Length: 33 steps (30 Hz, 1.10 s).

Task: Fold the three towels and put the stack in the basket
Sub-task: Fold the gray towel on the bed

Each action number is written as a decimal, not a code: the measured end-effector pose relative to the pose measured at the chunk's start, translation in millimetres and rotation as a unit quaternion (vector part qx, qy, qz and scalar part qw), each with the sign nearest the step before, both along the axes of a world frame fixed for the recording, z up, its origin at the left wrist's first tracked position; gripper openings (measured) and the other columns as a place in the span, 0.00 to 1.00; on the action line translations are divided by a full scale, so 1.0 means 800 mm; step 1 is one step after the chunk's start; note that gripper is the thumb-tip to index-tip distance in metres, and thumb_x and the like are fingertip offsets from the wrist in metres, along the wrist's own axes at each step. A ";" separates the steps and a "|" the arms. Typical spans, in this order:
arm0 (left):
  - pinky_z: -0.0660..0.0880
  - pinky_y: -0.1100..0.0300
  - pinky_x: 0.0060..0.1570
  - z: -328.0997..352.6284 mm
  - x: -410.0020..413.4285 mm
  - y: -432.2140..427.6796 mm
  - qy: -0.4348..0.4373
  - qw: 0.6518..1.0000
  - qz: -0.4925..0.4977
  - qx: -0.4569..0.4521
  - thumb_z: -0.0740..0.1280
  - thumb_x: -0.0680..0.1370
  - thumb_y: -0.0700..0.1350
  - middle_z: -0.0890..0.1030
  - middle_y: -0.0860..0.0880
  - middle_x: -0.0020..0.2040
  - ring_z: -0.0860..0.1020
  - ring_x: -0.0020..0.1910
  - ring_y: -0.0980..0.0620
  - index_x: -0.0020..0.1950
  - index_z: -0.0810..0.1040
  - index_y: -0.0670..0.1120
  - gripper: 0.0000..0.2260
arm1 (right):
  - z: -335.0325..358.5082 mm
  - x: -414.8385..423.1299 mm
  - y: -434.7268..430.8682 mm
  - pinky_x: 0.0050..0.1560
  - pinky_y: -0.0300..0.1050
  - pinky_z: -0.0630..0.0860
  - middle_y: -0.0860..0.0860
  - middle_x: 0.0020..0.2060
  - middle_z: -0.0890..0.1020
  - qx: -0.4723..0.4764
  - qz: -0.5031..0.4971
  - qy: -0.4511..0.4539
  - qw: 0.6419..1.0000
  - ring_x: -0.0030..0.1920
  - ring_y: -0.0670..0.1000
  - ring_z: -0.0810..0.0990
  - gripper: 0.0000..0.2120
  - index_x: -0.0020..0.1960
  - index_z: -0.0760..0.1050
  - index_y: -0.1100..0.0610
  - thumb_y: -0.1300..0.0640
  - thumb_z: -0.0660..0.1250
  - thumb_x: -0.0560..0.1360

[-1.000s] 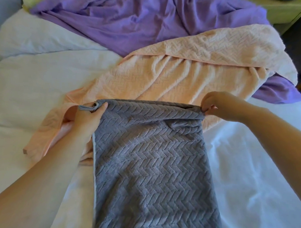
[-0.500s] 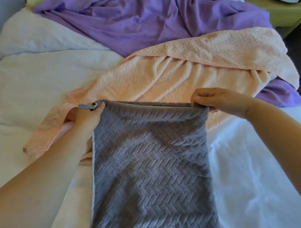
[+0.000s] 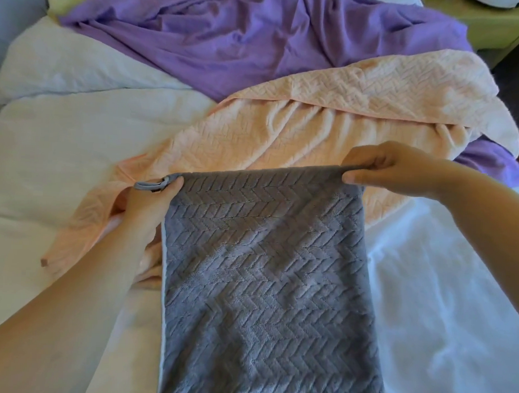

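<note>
A grey towel (image 3: 267, 279) with a herringbone weave hangs down the middle of the view, held up by its top edge. My left hand (image 3: 147, 210) pinches the top left corner, where a grey hanging loop (image 3: 149, 185) sticks out. My right hand (image 3: 391, 168) pinches the top right corner. Behind it a peach towel (image 3: 299, 121) lies spread and rumpled on the bed. Farther back lies a crumpled purple cloth (image 3: 228, 39). No basket is in view.
Everything lies on a bed with white bedding (image 3: 63, 136), with a white pillow (image 3: 66, 63) at the far left. A yellow-green nightstand (image 3: 488, 25) stands at the top right corner, beyond the bed's edge.
My right hand has lifted its corner and shifted a little left, so the grey towel's top edge is now pulled straight and taut. My left hand has held its place.
</note>
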<state>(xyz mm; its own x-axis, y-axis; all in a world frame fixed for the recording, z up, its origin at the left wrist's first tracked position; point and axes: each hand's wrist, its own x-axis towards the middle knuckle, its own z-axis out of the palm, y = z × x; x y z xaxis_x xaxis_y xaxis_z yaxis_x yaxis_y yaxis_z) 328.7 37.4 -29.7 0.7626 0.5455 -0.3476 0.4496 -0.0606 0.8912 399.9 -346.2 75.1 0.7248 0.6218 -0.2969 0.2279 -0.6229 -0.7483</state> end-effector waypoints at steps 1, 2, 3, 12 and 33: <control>0.75 0.52 0.55 0.001 0.000 0.001 0.000 1.000 0.008 -0.016 0.76 0.71 0.49 0.82 0.46 0.49 0.80 0.51 0.48 0.46 0.82 0.47 0.09 | 0.003 0.002 -0.001 0.45 0.39 0.69 0.46 0.37 0.78 0.014 -0.010 0.020 1.000 0.38 0.45 0.75 0.12 0.41 0.81 0.45 0.39 0.65 0.69; 0.76 0.50 0.58 0.002 0.001 0.001 0.001 0.999 0.014 -0.035 0.76 0.70 0.49 0.83 0.45 0.51 0.80 0.53 0.47 0.49 0.82 0.46 0.11 | 0.005 0.004 -0.002 0.43 0.42 0.67 0.48 0.35 0.76 0.013 -0.020 0.034 0.999 0.37 0.46 0.73 0.16 0.39 0.80 0.49 0.37 0.65 0.68; 0.76 0.48 0.60 0.004 0.001 0.001 0.005 0.998 0.018 -0.054 0.76 0.70 0.48 0.83 0.45 0.52 0.81 0.54 0.46 0.50 0.82 0.45 0.13 | 0.005 0.008 -0.003 0.43 0.41 0.67 0.47 0.35 0.76 -0.004 -0.028 0.028 0.999 0.36 0.44 0.72 0.19 0.38 0.79 0.50 0.35 0.64 0.67; 0.74 0.40 0.60 0.010 0.008 -0.006 -0.023 0.997 -0.014 -0.074 0.76 0.71 0.45 0.83 0.42 0.48 0.80 0.54 0.41 0.44 0.81 0.48 0.06 | -0.043 0.029 -0.011 0.47 0.31 0.67 0.45 0.55 0.77 -0.121 -0.057 -0.174 0.976 0.43 0.36 0.75 0.05 0.47 0.82 0.51 0.53 0.68 0.75; 0.76 0.56 0.45 -0.015 0.032 0.004 0.019 0.999 -0.046 0.003 0.74 0.72 0.46 0.82 0.47 0.43 0.79 0.46 0.47 0.45 0.81 0.46 0.06 | -0.097 0.048 -0.005 0.51 0.51 0.62 0.47 0.40 0.76 -0.274 -0.045 -0.225 0.934 0.51 0.54 0.71 0.13 0.43 0.73 0.48 0.40 0.59 0.76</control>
